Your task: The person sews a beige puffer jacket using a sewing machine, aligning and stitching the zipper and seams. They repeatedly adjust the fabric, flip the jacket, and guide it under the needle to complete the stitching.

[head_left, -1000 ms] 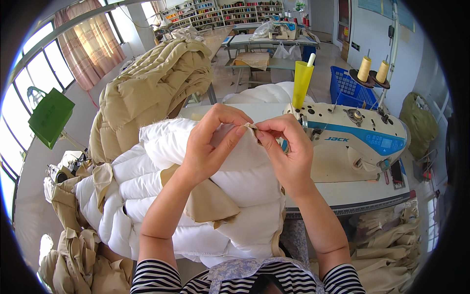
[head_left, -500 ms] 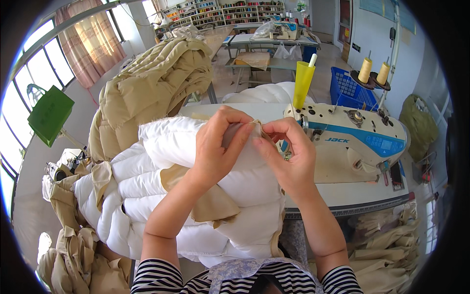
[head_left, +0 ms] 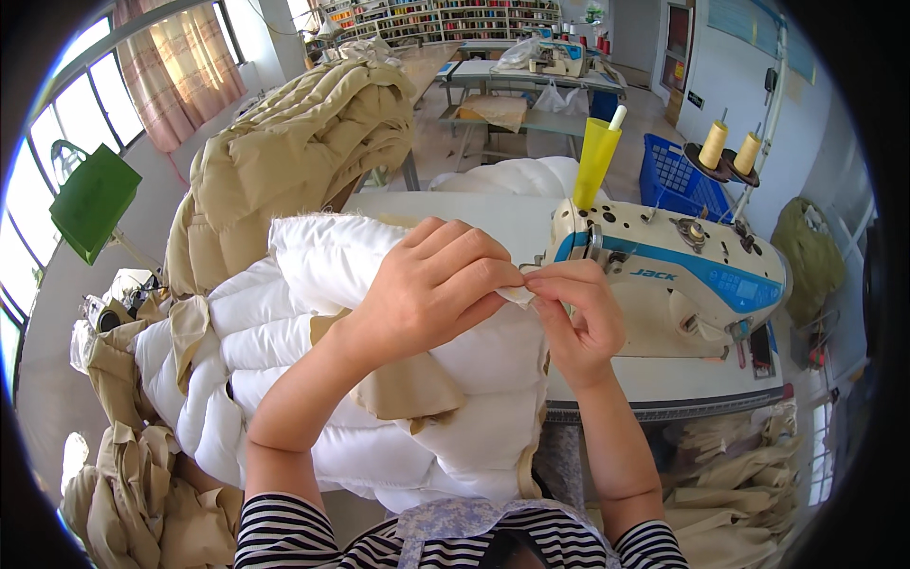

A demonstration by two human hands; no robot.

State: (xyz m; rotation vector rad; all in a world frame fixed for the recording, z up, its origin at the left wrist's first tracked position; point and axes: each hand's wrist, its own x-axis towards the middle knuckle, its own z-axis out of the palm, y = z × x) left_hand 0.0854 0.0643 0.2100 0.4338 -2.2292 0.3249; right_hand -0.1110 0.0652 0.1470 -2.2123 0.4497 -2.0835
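Observation:
A white quilted, padded garment piece [head_left: 365, 455] with tan fabric along its edge spreads over the table and down in front of me. My left hand [head_left: 441, 284] lies across its upper part, thumb and fingers pinching the fabric edge. Close beside it, my right hand [head_left: 578, 318] pinches the same edge between thumb and forefinger. A small pale bit of that edge shows between the fingertips; the rest is covered by my fingers. A loose tan flap [head_left: 408, 387] lies on the white quilting below my left forearm.
Right of my hands stands a white and blue sewing machine [head_left: 664, 275], with a yellow cup [head_left: 594, 166] on top and two yellow thread cones [head_left: 730, 147] behind. A heap of tan quilted garments [head_left: 284, 161] rises at the far left. Tan cloth [head_left: 142, 498] lies at lower left.
Both hands have moved slightly down and right with the pinched edge. My left hand has turned so its back and knuckles show more. The view has shifted a little.

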